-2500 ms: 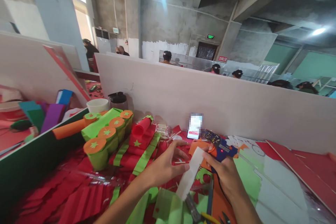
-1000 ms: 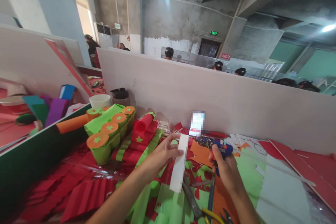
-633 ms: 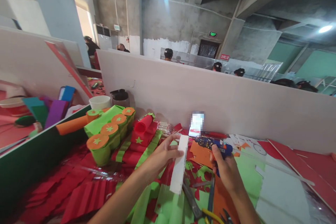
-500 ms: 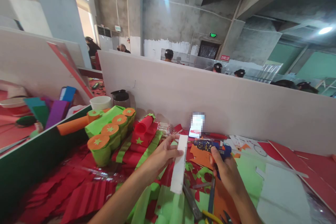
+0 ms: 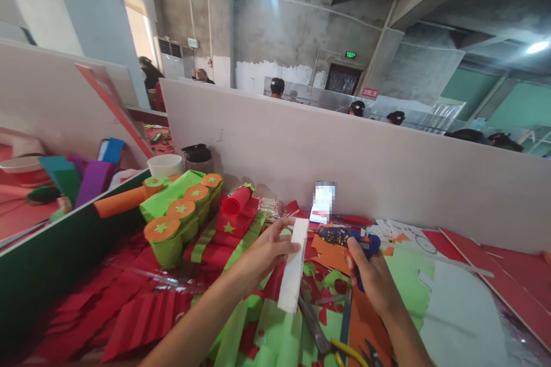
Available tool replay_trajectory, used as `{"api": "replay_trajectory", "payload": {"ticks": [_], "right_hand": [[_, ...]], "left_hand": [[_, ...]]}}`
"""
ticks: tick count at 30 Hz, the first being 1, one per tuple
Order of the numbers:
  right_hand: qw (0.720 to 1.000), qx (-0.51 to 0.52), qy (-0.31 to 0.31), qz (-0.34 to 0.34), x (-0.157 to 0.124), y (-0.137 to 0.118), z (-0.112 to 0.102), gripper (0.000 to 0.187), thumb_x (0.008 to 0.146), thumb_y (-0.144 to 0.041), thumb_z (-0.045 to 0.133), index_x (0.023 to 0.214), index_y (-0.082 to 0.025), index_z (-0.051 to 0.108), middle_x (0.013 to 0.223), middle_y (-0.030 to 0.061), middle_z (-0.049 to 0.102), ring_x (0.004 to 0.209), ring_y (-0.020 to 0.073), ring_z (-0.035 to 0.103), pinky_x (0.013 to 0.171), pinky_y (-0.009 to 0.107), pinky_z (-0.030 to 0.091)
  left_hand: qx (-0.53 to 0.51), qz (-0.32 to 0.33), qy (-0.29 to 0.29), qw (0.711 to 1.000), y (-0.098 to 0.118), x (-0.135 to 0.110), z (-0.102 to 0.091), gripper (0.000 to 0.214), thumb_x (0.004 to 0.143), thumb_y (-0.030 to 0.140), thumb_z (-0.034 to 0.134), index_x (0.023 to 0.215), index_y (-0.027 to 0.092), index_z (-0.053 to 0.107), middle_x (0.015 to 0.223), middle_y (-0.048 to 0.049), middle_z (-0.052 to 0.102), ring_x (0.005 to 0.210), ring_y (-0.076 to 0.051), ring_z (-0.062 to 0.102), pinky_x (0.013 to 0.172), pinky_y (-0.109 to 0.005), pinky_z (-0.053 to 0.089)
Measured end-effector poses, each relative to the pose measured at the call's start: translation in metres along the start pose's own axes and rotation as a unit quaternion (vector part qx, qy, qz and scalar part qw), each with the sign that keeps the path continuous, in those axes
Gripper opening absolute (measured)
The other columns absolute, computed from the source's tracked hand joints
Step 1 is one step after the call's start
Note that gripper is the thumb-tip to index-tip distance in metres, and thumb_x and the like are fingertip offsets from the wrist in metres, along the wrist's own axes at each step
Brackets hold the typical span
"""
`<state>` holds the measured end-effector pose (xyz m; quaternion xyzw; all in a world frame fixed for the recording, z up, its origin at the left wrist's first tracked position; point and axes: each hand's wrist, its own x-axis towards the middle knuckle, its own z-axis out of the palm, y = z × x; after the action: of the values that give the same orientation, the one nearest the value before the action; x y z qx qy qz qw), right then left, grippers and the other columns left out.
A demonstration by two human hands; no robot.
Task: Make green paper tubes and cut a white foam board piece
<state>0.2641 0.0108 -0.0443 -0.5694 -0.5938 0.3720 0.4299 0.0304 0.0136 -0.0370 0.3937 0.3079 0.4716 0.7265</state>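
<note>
My left hand (image 5: 263, 252) is closed on a long white foam strip (image 5: 294, 266), held upright by its upper end over the cluttered table. My right hand (image 5: 373, 280) grips a blue hot glue gun (image 5: 349, 237), whose nozzle points left toward the top of the strip and sits just beside it. Green, red and orange paper scraps (image 5: 275, 332) lie under both hands.
Green paper cylinders with orange star lids (image 5: 181, 218) and red paper rolls (image 5: 230, 223) stand at the left. A phone (image 5: 322, 203) leans on the white partition (image 5: 353, 166). Pliers and tools (image 5: 327, 338) lie below my hands. Other people sit beyond the partition.
The foam strip went from slanted between both hands to upright in my left hand alone. My right hand with the glue gun shifted its nozzle toward the strip's top.
</note>
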Motion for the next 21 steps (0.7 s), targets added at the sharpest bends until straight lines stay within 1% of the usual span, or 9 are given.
{"api": "replay_trajectory", "payload": {"ticks": [3,5,11,17,19,21], "right_hand": [[0.999,0.003,-0.036,0.005,-0.001,-0.003,-0.003,0.053,0.088,-0.066,0.047,0.061,-0.020,0.046,0.058,-0.0034,0.047,0.044,0.0103,0.046,0.045,0.024,0.039],[0.999,0.005,-0.050,0.007,-0.001,-0.004,-0.003,0.052,0.088,-0.066,0.047,0.063,-0.021,0.047,0.058,-0.0036,0.047,0.045,0.0106,0.046,0.045,0.024,0.039],[1.000,-0.004,-0.021,0.008,-0.001,-0.004,-0.002,0.053,0.087,-0.067,0.047,0.061,-0.021,0.045,0.058,-0.0029,0.047,0.047,0.0120,0.047,0.046,0.025,0.040],[0.998,-0.007,-0.064,0.013,-0.004,-0.012,-0.006,0.053,0.087,-0.064,0.050,0.058,-0.020,0.047,0.054,-0.0032,0.047,0.045,0.0108,0.045,0.046,0.024,0.039],[0.997,0.011,-0.072,0.009,-0.005,-0.014,-0.006,0.053,0.087,-0.063,0.051,0.058,-0.019,0.050,0.056,-0.0022,0.050,0.045,0.0101,0.045,0.045,0.023,0.039],[0.996,0.046,-0.073,0.007,-0.006,-0.012,-0.007,0.051,0.087,-0.063,0.051,0.064,-0.018,0.055,0.060,-0.0010,0.054,0.047,0.0103,0.047,0.045,0.023,0.039]], "left_hand": [[-0.015,0.004,0.003,1.000,0.000,0.001,-0.001,0.046,0.072,0.011,0.073,0.111,0.020,0.051,0.081,0.0002,0.066,0.067,-0.011,0.059,0.065,-0.022,0.046],[-0.020,0.007,0.006,1.000,0.000,0.001,0.000,0.045,0.072,0.011,0.073,0.111,0.020,0.051,0.080,0.0007,0.065,0.066,-0.010,0.059,0.065,-0.022,0.046],[-0.021,0.000,-0.002,1.000,-0.001,0.001,-0.002,0.045,0.073,0.012,0.073,0.112,0.020,0.052,0.084,-0.0018,0.068,0.067,-0.011,0.061,0.066,-0.022,0.046],[-0.040,0.012,0.021,0.999,0.000,0.001,-0.001,0.047,0.070,0.013,0.077,0.109,0.021,0.052,0.077,0.0018,0.065,0.063,-0.011,0.058,0.066,-0.023,0.046],[-0.042,0.010,0.027,0.999,0.000,0.001,-0.001,0.047,0.069,0.013,0.077,0.108,0.021,0.051,0.078,0.0019,0.065,0.063,-0.011,0.058,0.066,-0.023,0.045],[-0.042,0.010,0.029,0.999,-0.001,0.001,-0.001,0.047,0.069,0.013,0.077,0.107,0.021,0.051,0.078,0.0019,0.065,0.063,-0.011,0.059,0.066,-0.023,0.044]]}}
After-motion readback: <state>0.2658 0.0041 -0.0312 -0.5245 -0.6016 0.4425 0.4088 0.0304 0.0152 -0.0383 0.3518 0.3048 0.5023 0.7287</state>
